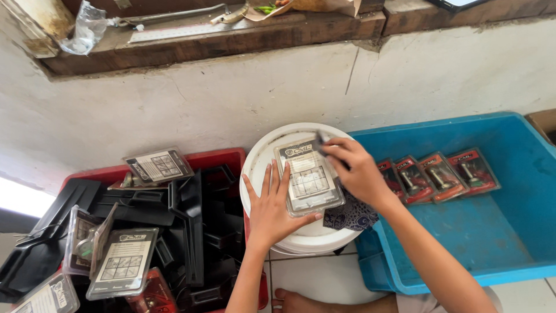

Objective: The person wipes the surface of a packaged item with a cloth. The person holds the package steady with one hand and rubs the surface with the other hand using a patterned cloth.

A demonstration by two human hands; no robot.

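A clear plastic pack (308,178) lies face down on the white bucket lid (260,165), between the red bin (220,156) and the blue bin (509,232). The left hand (272,211) rests flat on the lid, fingers spread, thumb against the pack's lower edge. The right hand (356,168) pinches the pack's top corner with closed fingers. Four red packs (440,177) lie in a row in the blue bin.

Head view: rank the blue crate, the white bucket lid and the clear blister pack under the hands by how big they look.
1. Blue crate, largest, though cut off at the frame's edge.
2. White bucket lid.
3. Clear blister pack, smallest; the left hand steadies it and the right hand presses its top edge.
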